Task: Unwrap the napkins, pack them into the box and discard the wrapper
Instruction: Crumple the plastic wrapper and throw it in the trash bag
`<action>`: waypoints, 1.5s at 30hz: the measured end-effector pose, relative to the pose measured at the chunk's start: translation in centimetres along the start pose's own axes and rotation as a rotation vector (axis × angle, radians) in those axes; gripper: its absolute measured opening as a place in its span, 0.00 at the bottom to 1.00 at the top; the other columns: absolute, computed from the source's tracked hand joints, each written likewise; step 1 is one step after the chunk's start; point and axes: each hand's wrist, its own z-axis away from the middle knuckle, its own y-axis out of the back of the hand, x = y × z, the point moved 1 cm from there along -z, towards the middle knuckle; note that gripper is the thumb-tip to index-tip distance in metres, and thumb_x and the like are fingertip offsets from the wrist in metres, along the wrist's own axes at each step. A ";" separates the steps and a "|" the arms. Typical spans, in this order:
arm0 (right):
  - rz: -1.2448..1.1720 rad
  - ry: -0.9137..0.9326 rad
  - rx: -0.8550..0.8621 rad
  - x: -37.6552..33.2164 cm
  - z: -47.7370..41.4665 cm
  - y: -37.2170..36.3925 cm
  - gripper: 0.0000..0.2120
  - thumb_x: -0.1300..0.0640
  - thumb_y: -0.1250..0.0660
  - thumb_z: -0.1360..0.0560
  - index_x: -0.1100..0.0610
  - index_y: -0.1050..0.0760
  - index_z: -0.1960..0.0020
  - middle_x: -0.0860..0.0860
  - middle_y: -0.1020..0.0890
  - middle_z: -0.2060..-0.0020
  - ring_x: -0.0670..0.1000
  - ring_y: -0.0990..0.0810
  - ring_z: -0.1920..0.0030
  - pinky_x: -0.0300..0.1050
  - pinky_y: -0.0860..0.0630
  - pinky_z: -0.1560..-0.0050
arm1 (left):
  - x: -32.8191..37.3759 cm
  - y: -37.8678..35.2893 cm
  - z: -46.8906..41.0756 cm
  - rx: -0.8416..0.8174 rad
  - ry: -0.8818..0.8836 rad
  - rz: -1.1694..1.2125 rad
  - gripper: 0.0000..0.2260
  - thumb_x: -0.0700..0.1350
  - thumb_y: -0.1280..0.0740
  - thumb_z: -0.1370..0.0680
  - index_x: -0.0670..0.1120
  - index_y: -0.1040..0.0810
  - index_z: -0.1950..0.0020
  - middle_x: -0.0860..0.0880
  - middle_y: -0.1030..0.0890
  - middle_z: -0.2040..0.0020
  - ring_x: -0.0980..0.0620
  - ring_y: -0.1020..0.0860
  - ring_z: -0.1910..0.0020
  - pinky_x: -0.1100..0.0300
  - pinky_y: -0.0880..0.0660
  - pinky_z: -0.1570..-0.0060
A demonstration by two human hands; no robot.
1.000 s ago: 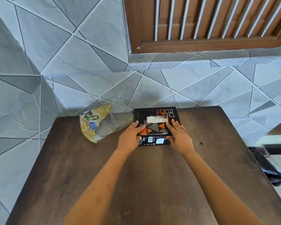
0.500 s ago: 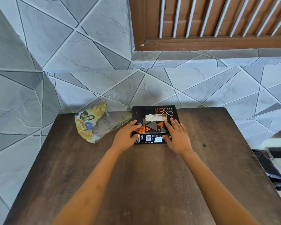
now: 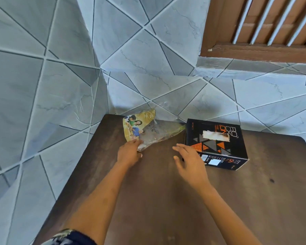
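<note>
The left hand [image 3: 129, 152] is leaving the box [image 3: 217, 138] and reaching left to the wrapper [image 3: 148, 133], its fingers [image 3: 137, 143] now pinching the wrapper's near edge. The right hand [image 3: 191, 161] is coming off the box too, hovering with fingers spread just beside its near left corner. The view is swinging left.
</note>
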 end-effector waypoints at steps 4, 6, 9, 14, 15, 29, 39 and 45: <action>0.020 0.016 -0.031 -0.5 1.0 -2.0 0.16 0.57 0.38 0.26 0.56 0.25 0.39 0.52 0.22 0.40 0.52 0.24 0.39 0.45 0.29 0.39 | -1.5 -1.6 1.0 0.087 0.001 0.113 0.15 0.42 0.40 0.23 0.51 0.27 0.38 0.43 0.22 0.39 0.41 0.24 0.41 0.54 0.28 0.47; 0.004 0.014 -0.050 -0.7 1.5 -2.1 0.17 0.56 0.39 0.26 0.56 0.26 0.38 0.52 0.22 0.40 0.52 0.25 0.38 0.46 0.28 0.38 | -1.7 -1.8 1.8 0.143 -0.018 0.079 0.13 0.42 0.42 0.23 0.51 0.24 0.41 0.42 0.19 0.43 0.40 0.22 0.45 0.53 0.27 0.49; 0.037 0.038 -0.083 -1.4 1.5 -2.7 0.22 0.57 0.37 0.26 0.56 0.33 0.33 0.54 0.26 0.36 0.54 0.28 0.35 0.49 0.31 0.33 | -2.6 -1.5 3.7 0.188 -0.045 0.138 0.12 0.39 0.39 0.24 0.48 0.21 0.44 0.42 0.18 0.46 0.41 0.21 0.47 0.52 0.25 0.50; 0.263 0.037 -0.218 -2.9 2.1 -4.2 0.39 0.49 0.32 0.29 0.50 0.50 0.25 0.58 0.47 0.25 0.58 0.50 0.24 0.50 0.58 0.28 | -4.6 0.5 8.5 0.383 -0.222 0.476 0.13 0.29 0.37 0.28 0.40 0.19 0.50 0.45 0.16 0.50 0.58 0.21 0.52 0.77 0.30 0.54; 0.282 0.009 -0.244 -3.0 2.3 -4.6 0.37 0.48 0.33 0.28 0.49 0.50 0.26 0.58 0.49 0.24 0.59 0.53 0.24 0.52 0.60 0.28 | -4.9 1.0 9.3 0.389 -0.261 0.530 0.14 0.28 0.37 0.28 0.41 0.19 0.50 0.49 0.16 0.50 0.63 0.23 0.52 0.80 0.32 0.53; -1.281 -0.513 -0.182 -7.2 7.5 -1.7 0.07 0.56 0.40 0.31 0.55 0.28 0.53 0.52 0.20 0.56 0.53 0.23 0.54 0.47 0.28 0.53 | -0.2 3.5 15.1 0.000 -0.408 1.089 0.15 0.35 0.28 0.30 0.55 0.20 0.70 0.56 0.35 0.30 0.61 0.32 0.34 0.76 0.30 0.46; -0.367 -0.392 0.294 -4.7 11.0 2.2 0.16 0.43 0.34 0.29 0.51 0.25 0.46 0.47 0.24 0.54 0.45 0.25 0.54 0.43 0.27 0.52 | 7.6 1.2 16.2 -0.041 -0.239 1.138 0.15 0.28 0.35 0.30 0.47 0.33 0.56 0.50 0.27 0.67 0.57 0.31 0.70 0.64 0.31 0.68; -0.850 -0.454 -0.059 -2.2 13.2 5.4 0.43 0.42 0.32 0.32 0.44 0.53 0.26 0.44 0.40 0.29 0.46 0.36 0.31 0.48 0.39 0.29 | 8.5 1.6 16.0 -0.264 -0.058 1.482 0.13 0.30 0.39 0.25 0.43 0.29 0.43 0.45 0.21 0.55 0.50 0.22 0.61 0.61 0.21 0.66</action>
